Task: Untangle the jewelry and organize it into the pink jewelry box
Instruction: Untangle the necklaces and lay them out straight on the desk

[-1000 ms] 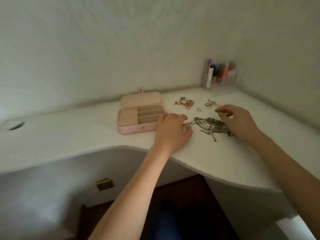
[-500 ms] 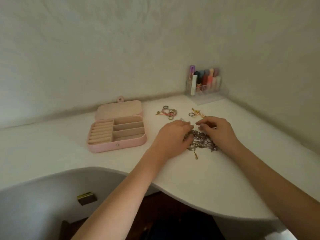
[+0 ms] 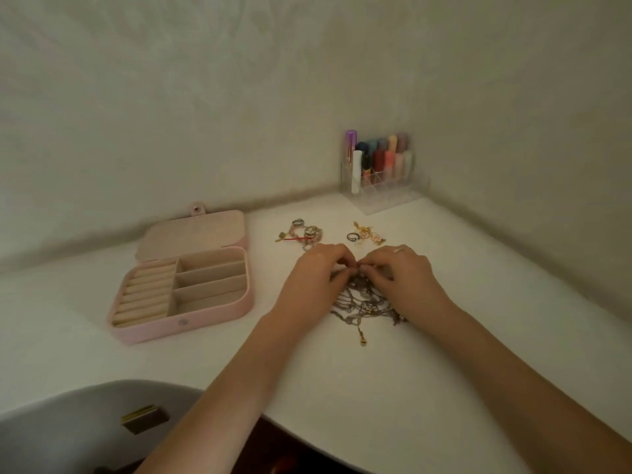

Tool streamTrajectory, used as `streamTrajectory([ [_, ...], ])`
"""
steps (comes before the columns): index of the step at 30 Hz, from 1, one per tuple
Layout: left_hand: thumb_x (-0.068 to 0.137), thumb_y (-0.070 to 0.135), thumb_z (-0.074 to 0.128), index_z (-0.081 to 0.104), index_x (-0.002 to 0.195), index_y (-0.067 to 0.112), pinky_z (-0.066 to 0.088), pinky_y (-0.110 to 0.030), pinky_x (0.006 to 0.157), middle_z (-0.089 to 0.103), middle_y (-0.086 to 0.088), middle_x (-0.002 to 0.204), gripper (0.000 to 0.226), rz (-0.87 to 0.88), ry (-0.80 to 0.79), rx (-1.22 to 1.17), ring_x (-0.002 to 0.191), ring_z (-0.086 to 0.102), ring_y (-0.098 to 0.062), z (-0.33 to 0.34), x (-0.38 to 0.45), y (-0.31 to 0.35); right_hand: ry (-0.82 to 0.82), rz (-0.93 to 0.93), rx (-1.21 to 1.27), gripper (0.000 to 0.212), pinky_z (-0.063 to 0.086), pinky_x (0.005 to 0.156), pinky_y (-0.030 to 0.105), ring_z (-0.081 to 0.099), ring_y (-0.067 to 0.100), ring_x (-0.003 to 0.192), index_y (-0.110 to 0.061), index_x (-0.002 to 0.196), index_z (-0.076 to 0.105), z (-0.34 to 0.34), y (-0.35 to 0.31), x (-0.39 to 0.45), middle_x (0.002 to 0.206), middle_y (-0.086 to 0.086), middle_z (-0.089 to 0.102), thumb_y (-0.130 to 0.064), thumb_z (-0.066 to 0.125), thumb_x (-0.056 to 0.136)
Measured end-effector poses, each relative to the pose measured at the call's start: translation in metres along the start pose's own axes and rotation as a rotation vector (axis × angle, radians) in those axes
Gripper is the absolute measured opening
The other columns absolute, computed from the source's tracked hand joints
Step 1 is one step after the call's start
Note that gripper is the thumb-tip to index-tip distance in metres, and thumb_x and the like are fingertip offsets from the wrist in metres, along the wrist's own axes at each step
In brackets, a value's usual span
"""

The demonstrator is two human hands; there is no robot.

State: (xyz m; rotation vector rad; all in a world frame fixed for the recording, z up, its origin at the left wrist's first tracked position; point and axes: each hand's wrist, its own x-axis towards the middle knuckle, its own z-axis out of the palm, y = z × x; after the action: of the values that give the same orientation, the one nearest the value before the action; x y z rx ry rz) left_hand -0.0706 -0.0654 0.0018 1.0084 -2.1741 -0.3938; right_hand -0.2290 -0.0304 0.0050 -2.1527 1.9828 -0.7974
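Surface: white worktop (image 3: pixel 393 398) in a wall corner.
Chains: tangled chains (image 3: pixel 366 302) between both hands.
Hands: left hand (image 3: pixel 313 282) and right hand (image 3: pixel 405 278) both pinch the tangle's top.

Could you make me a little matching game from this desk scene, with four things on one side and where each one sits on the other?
Things:
1. pink jewelry box
2. tangled chains
3. clear organizer
4. gold pieces

Places:
A. in the far corner by the wall, full of coloured tubes
B. under the fingertips of the left hand and the right hand
C. open on the left of the desk, compartments empty
D. just beyond the right hand, loose on the desk

Pairs: 1-C, 2-B, 3-A, 4-D
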Motion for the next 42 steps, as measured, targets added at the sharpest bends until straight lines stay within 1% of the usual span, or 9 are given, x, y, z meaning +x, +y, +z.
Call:
streamTrajectory([
  [4,0.088,0.012,0.061,0.06,0.085,0.016,0.047,-0.014,0.07,0.064,0.006,0.077,0.006,-0.171,0.101,-0.323,0.075,0.059,-0.002,-0.004,0.0,0.01,0.101,0.012,0.156,0.013,0.041,0.091,0.039,0.059,0.007,0.092,-0.036,0.089,0.072,-0.002,-0.006,-0.001,0.09,-0.019,0.069,-0.036,0.059,0.088],
  [8,0.093,0.015,0.054,0.055,0.092,0.014,0.053,-0.021,0.069,0.07,-0.003,0.075,0.002,-0.234,0.08,-0.483,0.072,0.066,-0.01,-0.004,-0.004,0.017,0.087,-0.003,0.497,0.011,0.042,0.073,0.012,0.062,0.004,0.076,-0.021,0.083,0.072,-0.008,-0.014,-0.004,0.079,-0.013,0.069,-0.023,0.062,0.088],
  [10,0.093,0.013,0.054,0.055,0.094,0.009,0.055,-0.022,0.069,0.071,-0.007,0.077,0.004,-0.26,0.069,-0.565,0.07,0.069,-0.014,-0.005,-0.004,0.018,0.078,-0.002,0.558,0.007,0.042,0.069,0.007,0.063,0.004,0.074,-0.016,0.085,0.071,-0.009,-0.015,-0.004,0.079,-0.009,0.07,-0.02,0.065,0.086],
  [19,0.094,0.015,0.053,0.054,0.093,0.01,0.049,-0.021,0.054,0.067,-0.003,0.062,0.005,-0.258,0.028,-0.609,0.049,0.061,-0.015,-0.006,-0.004,0.021,0.049,0.057,0.715,0.003,0.045,0.059,0.015,0.057,0.008,0.059,-0.009,0.083,0.071,-0.014,-0.014,-0.005,0.066,-0.006,0.066,-0.012,0.071,0.081],
  [25,0.086,0.014,0.065,0.065,0.079,0.008,0.048,-0.017,0.051,0.066,0.001,0.058,0.009,-0.334,0.075,-0.749,0.047,0.059,-0.01,-0.011,0.001,0.019,-0.019,0.177,0.908,0.011,0.052,0.069,0.014,0.067,0.006,0.069,-0.007,0.087,0.071,-0.019,-0.017,-0.006,0.076,0.002,0.071,-0.017,0.069,0.082],
  [29,0.088,0.015,0.062,0.071,0.088,0.012,0.05,-0.018,0.057,0.069,0.005,0.065,0.01,-0.318,0.086,-0.743,0.057,0.062,-0.005,-0.011,0.001,0.019,-0.054,0.252,1.02,0.014,0.051,0.068,0.016,0.065,0.006,0.068,-0.008,0.091,0.069,-0.022,-0.019,-0.005,0.08,0.003,0.071,-0.019,0.062,0.088],
  [35,0.086,0.015,0.065,0.064,0.108,0.015,0.052,-0.024,0.086,0.073,-0.004,0.097,0.022,-0.267,-0.013,-0.728,0.094,0.068,-0.014,-0.007,-0.002,0.023,0.002,0.266,1.091,0.008,0.04,0.06,0.021,0.053,0.008,0.068,-0.019,0.086,0.066,-0.033,-0.02,-0.005,0.08,-0.004,0.066,-0.023,0.06,0.089],
  [38,0.088,0.014,0.062,0.061,0.108,0.009,0.055,-0.028,0.082,0.073,-0.006,0.079,0.021,-0.263,-0.103,-0.759,0.078,0.071,-0.018,-0.005,-0.005,0.026,0.066,0.277,1.142,0.01,0.036,0.055,0.019,0.049,0.007,0.066,-0.021,0.082,0.063,-0.039,-0.019,-0.005,0.08,-0.004,0.066,-0.022,0.058,0.09],
  [42,0.09,0.018,0.06,0.067,0.098,0.011,0.052,-0.019,0.066,0.063,0.002,0.065,0.013,-0.264,-0.079,-0.676,0.058,0.061,-0.01,-0.007,-0.004,0.026,0.135,0.356,1.316,0.012,0.036,0.054,0.019,0.051,0.007,0.061,-0.018,0.08,0.059,-0.046,-0.015,-0.003,0.075,-0.002,0.068,-0.019,0.056,0.092],
])
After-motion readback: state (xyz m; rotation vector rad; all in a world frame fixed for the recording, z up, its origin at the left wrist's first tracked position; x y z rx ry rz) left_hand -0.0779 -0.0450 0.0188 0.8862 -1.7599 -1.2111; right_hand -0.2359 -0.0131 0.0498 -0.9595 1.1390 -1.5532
